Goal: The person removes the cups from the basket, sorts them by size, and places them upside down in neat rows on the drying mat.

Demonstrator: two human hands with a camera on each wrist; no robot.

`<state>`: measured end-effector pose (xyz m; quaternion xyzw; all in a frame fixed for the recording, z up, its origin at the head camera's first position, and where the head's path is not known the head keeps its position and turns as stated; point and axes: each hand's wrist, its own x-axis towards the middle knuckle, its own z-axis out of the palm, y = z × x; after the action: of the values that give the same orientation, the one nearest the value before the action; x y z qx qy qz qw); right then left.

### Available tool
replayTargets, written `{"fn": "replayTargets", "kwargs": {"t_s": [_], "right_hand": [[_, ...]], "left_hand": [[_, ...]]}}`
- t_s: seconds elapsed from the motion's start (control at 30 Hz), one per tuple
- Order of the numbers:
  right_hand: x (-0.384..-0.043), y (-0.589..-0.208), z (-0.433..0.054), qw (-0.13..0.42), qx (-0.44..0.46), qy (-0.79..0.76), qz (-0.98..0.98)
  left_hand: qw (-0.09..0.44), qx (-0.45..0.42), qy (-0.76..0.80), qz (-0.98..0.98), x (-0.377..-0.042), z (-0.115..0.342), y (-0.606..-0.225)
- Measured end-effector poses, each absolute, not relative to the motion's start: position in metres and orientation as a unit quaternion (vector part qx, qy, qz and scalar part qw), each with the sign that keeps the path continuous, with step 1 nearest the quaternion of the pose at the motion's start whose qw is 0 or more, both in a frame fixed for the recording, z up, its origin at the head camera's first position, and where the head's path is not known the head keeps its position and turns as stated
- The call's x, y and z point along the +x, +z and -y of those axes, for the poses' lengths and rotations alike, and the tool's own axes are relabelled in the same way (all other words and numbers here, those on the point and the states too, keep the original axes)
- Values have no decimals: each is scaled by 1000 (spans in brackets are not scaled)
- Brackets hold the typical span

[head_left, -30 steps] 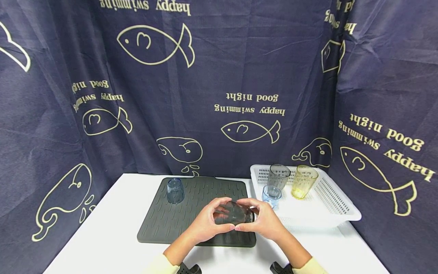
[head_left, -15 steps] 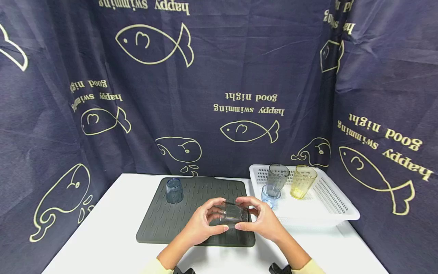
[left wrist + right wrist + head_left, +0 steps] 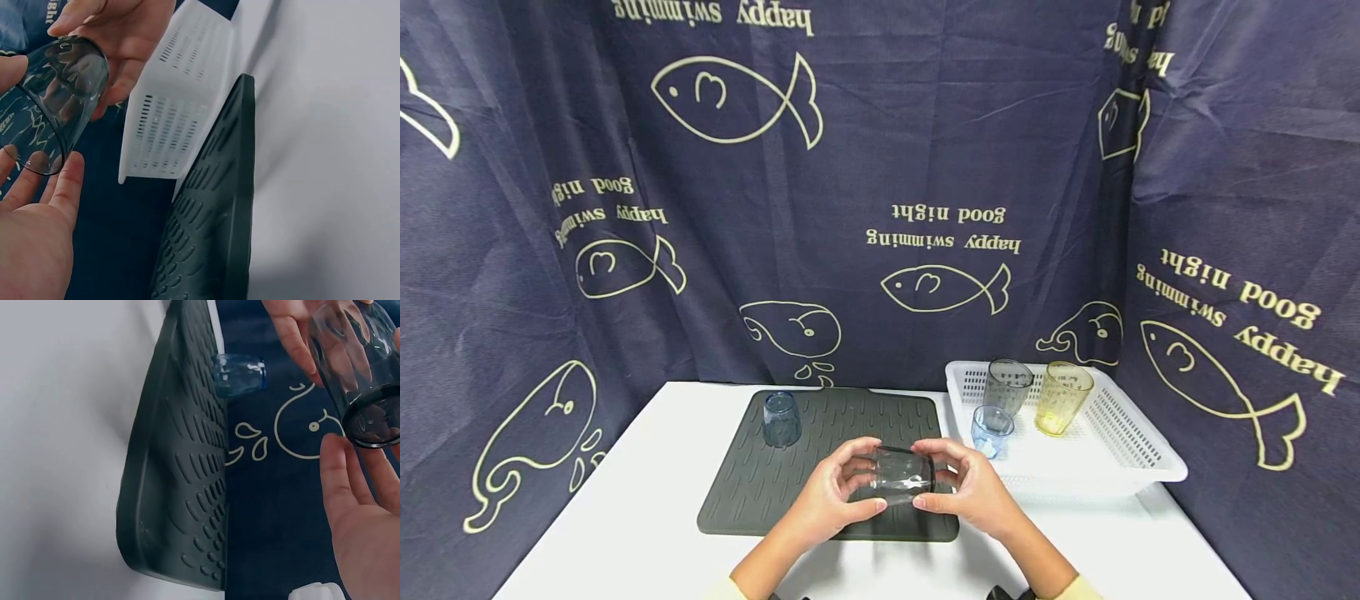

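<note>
A clear grey drinking glass (image 3: pixel 904 477) lies on its side in the air above the front right part of the dark drying mat (image 3: pixel 820 467). My left hand (image 3: pixel 831 496) holds its rim end, thumb in front and fingers behind. My right hand (image 3: pixel 973 487) grips the end with the thick dark base. In the left wrist view the open rim of the glass (image 3: pixel 53 103) lies by the left fingertips (image 3: pixel 69 165). In the right wrist view the base end of the glass (image 3: pixel 375 415) lies by the right fingertips (image 3: pixel 334 447).
A small blue glass (image 3: pixel 782 419) stands at the mat's back left. To the right, a white perforated basket (image 3: pixel 1138 442) holds a grey glass (image 3: pixel 1009 387), a yellow glass (image 3: pixel 1064 398) and a light blue glass (image 3: pixel 992 431). A navy curtain (image 3: pixel 850 192) surrounds the white table (image 3: pixel 647 483).
Both hands and the grey glass have shifted slightly left. The glass has turned between the fingers, and the hands have spread a little farther apart.
</note>
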<state>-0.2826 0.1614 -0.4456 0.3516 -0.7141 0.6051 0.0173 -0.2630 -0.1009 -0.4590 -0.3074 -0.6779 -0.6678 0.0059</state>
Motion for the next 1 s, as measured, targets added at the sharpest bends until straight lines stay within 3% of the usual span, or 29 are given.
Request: {"fn": "replayTargets", "kwargs": {"t_s": [0.33,0.67,1.0], "right_hand": [[-279,-449,-155,-25,331,647,687],[-282,-458,-144,-16,328,685,650],[-288,-462,-125,-16,256,695,672]], "left_hand": [[1,-311,-679,665,-261,103,-463],[5,-297,-676,675,-260,111,-465],[18,-242,-622,744,-260,136,-473]]}}
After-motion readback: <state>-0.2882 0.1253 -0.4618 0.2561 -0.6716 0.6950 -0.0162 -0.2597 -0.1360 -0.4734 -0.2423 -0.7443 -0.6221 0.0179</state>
